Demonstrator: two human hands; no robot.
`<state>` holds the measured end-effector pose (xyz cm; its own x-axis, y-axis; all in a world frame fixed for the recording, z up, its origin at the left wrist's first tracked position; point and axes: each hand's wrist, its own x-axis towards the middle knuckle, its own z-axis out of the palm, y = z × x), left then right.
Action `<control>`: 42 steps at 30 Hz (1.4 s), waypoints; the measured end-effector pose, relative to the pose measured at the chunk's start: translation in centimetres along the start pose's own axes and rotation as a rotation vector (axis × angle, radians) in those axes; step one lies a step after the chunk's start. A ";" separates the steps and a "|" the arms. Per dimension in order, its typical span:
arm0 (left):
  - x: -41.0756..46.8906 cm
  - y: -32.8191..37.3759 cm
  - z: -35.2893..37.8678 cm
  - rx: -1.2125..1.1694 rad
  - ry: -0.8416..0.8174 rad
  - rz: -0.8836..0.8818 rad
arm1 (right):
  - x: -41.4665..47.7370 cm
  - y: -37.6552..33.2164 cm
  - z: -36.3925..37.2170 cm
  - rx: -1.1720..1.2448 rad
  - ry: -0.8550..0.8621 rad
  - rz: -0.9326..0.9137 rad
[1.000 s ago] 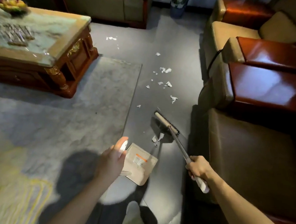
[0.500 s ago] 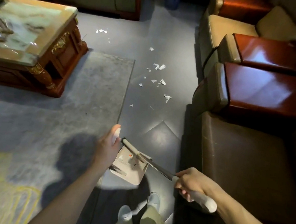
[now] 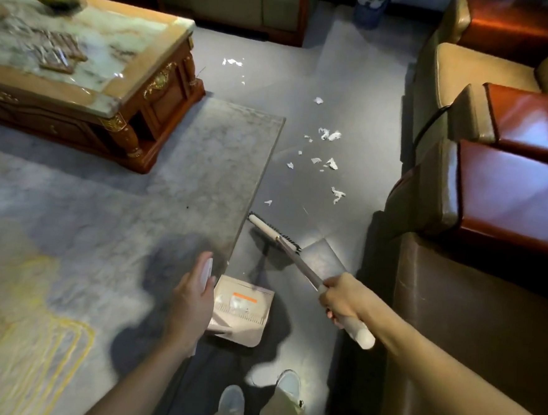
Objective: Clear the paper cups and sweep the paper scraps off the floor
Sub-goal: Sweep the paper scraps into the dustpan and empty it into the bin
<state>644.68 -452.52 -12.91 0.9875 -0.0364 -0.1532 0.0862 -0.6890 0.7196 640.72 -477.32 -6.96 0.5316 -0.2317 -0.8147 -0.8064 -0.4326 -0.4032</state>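
**Grey tiles, rug on your left, scraps on the bare strip**

The tile floor carries a pale grey rug with yellow lines on your left. The wooden coffee table stands on the rug's far-left part. White paper scraps lie scattered on the bare tiles between the rug's right edge and the brown armchairs, with a few more beyond the table's corner. A vase stands at the far end. Your broom head and the dustpan sit low beside the rug's edge, and you cannot tell whether they touch the tiles. Your shoes stand on the tiles.
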 end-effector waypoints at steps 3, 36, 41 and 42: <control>-0.4 -0.1 0.3 0.014 0.079 -0.050 | 2.6 -0.6 1.8 -0.127 0.009 -0.028; 7.1 7.1 -0.1 -0.097 0.135 0.111 | 0.8 -2.6 -6.4 0.132 0.063 -0.048; 13.8 9.1 2.2 -0.061 0.104 0.125 | 7.1 -6.3 -8.8 0.090 0.172 -0.039; 15.3 9.3 2.8 -0.058 0.078 0.118 | 8.5 -7.2 -9.3 0.065 0.178 -0.036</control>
<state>660.24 -461.56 -10.45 0.9983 -0.0570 -0.0139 -0.0259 -0.6403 0.7677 653.48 -484.26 -7.11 0.5927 -0.3699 -0.7154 -0.7983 -0.3873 -0.4612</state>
